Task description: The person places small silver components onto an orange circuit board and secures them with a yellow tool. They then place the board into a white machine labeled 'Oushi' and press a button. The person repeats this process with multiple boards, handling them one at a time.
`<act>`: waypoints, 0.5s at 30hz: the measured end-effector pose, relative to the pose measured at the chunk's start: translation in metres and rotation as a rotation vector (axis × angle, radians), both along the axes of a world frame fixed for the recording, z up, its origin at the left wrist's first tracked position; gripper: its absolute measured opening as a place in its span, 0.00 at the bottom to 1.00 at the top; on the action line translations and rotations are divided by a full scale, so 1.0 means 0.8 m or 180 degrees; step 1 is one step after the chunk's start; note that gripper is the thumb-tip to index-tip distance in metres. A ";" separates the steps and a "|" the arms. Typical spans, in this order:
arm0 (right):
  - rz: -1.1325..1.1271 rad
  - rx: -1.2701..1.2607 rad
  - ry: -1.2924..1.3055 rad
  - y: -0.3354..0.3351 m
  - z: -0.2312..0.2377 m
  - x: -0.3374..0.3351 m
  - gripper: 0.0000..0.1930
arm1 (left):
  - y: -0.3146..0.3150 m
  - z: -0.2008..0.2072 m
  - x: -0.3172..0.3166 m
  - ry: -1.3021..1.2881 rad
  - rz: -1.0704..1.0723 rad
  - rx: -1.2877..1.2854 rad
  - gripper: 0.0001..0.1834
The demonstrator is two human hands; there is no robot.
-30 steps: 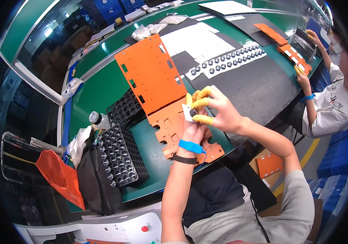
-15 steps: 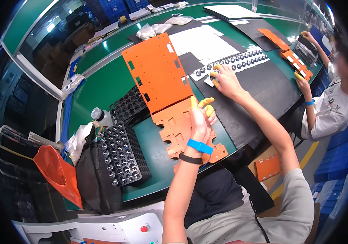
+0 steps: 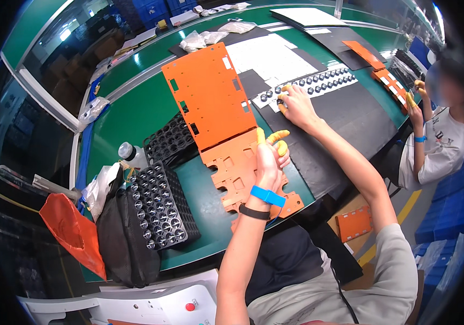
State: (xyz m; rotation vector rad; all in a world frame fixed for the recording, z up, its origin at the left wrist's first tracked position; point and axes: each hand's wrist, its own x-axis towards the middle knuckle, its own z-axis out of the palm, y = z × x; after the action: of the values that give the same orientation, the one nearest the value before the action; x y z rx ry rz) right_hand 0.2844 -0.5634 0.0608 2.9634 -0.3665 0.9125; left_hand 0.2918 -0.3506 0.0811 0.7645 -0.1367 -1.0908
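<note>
Yellow finger cots cover several of my fingertips. My right hand (image 3: pixel 298 108) reaches to the near left end of a white sheet (image 3: pixel 259 102) set with rows of small round black pieces (image 3: pixel 323 88). Its thumb and fingers close around one such piece, mostly hidden by the hand. My left hand (image 3: pixel 271 157) hovers over or rests on the light orange fixture plate (image 3: pixel 233 172), which has cutouts along its edges; contact cannot be made out. Its fingers are apart, with nothing seen between them. A flat bright orange panel (image 3: pixel 208 97) adjoins the plate's far edge.
Left of the plate stands a black tray (image 3: pixel 159 208) of round pieces, with another black holder (image 3: pixel 169 140) and a bottle (image 3: pixel 133 154) behind. A black mat (image 3: pixel 346 130) lies right. A co-worker (image 3: pixel 438 130) sits at the far right beside orange panels (image 3: pixel 390 85).
My right hand has shifted slightly left and farther away along the white sheet. My left hand stays nearly still. The co-worker's hands have drawn back from the orange panels.
</note>
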 end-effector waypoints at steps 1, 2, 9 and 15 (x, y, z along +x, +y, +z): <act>-0.0003 -0.0055 0.0004 -0.001 0.000 0.001 0.13 | 0.001 0.000 0.000 -0.0007 0.0001 0.0000 0.38; -0.0006 -0.0109 0.0008 -0.002 -0.001 0.002 0.13 | 0.000 0.000 0.000 -0.0013 0.0003 0.0000 0.38; -0.0047 -0.0175 0.0129 -0.001 0.004 0.003 0.14 | -0.002 0.004 -0.004 -0.0162 0.0070 0.0153 0.36; -0.0084 -0.0500 -0.0307 0.027 0.017 0.013 0.20 | -0.014 -0.009 -0.026 -0.2025 0.0156 0.0571 0.23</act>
State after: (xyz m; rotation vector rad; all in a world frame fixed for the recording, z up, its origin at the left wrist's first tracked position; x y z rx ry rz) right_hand 0.2949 -0.5415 0.0740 2.7738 -0.3193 1.0330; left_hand 0.2707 -0.3619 0.0739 1.2538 -0.5603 -0.7879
